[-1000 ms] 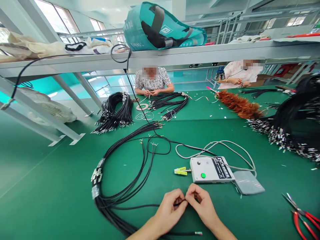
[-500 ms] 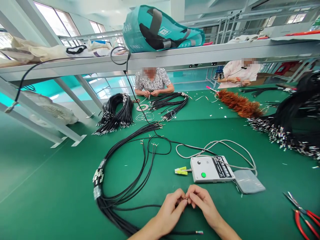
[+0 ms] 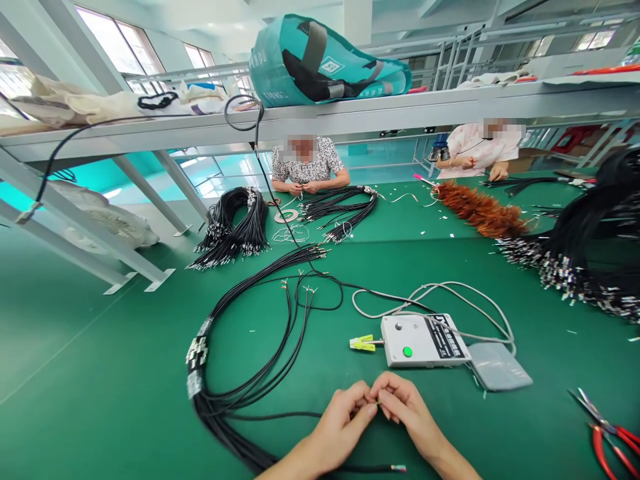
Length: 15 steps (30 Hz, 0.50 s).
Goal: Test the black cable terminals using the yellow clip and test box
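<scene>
A single black cable [image 3: 280, 417] runs from the bundle into my left hand [image 3: 345, 421], whose fingers are closed on it near its end. Fingertip to fingertip with it, my right hand [image 3: 407, 408] pinches the thin wire end [image 3: 378, 402], of which only a tiny bit shows. The rest of the cable end is hidden by my fingers. To the left curves the bundle of black cables [image 3: 220, 427], wrapped with clear tape [image 3: 196, 353]. Another cable end with coloured wires [image 3: 397, 468] lies below my hands.
Beyond my hands lies a white tester box [image 3: 400, 347] with a green button and a yellow clip [image 3: 363, 343]. Red-handled pliers [image 3: 607, 427] are at right. More cable bundles [image 3: 240, 223] and a brown feather duster [image 3: 483, 210] lie farther off. Two people [image 3: 310, 163] sit opposite.
My hands stay together, with slight finger movement; a bit of wire shows more plainly between the fingertips. The person at the far right has lowered one hand towards the table.
</scene>
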Available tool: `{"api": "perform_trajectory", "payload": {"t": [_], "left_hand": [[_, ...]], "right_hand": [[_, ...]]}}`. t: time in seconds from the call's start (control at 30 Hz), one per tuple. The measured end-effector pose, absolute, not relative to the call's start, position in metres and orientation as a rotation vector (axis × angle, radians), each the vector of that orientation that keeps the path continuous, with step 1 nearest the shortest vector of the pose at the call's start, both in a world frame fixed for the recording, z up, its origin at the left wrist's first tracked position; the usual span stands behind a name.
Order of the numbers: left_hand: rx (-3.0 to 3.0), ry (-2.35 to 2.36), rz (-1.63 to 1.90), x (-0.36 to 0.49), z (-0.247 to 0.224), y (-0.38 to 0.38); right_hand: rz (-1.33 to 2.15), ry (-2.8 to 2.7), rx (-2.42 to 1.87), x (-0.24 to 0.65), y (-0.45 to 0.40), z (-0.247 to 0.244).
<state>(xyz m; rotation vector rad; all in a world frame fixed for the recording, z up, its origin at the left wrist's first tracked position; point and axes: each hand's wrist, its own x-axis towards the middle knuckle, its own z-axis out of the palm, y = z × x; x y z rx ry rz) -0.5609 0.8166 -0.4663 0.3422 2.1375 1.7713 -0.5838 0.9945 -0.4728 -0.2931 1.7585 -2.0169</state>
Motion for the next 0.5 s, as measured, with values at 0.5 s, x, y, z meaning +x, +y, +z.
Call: {"api": "perform_trajectory", "payload": {"t": [0.5], "left_hand": [[0.388,2.158,1.793,-0.5598,-0.4676,0.8187]], "right_hand": [[-1.975,1.748,-0.312,-0.5843,0.9943,-0.473]]}}
